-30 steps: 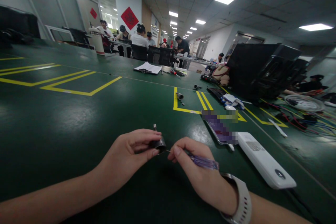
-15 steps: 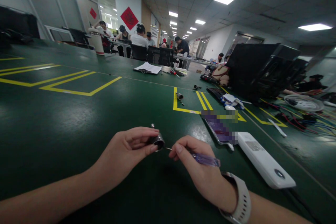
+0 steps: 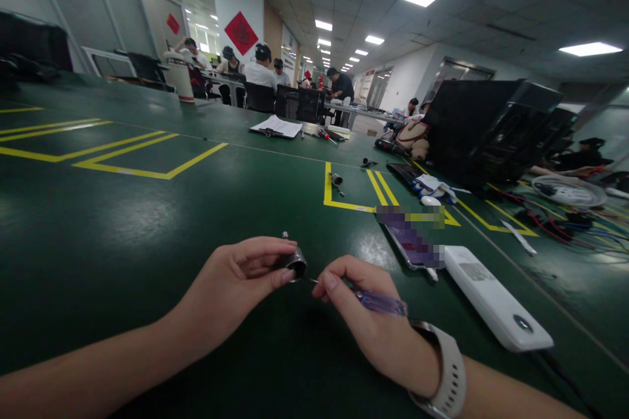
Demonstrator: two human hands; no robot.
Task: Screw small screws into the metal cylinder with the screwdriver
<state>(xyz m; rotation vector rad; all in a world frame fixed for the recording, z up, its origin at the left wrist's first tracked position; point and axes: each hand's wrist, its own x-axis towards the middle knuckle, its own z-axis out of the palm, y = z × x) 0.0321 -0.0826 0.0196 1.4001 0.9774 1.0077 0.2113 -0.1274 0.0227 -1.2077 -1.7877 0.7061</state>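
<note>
My left hand (image 3: pixel 240 275) pinches a small dark metal cup-shaped part (image 3: pixel 297 263) between thumb and fingers, its round opening turned to the right. A short metal stub sticks up from the part's far side. In my right hand (image 3: pixel 358 301) is a screwdriver (image 3: pixel 382 302) with a clear purple handle, gripped near its shaft. The thin shaft points left, its tip at or close to the lower rim of the metal part; whether they touch I cannot tell. Both hands are above the green table (image 3: pixel 147 236).
Ahead, a similar metal part (image 3: pixel 337 179) lies inside yellow tape with a tiny piece beside it. To the right are a phone (image 3: pixel 410 239), a white power bank (image 3: pixel 496 301) and a black computer case (image 3: pixel 486 134). A clipboard (image 3: pixel 276 127) lies farther back; people sit beyond.
My right hand and the screwdriver have shifted slightly left and down, toward the metal part. My left hand holds the part almost unmoved.
</note>
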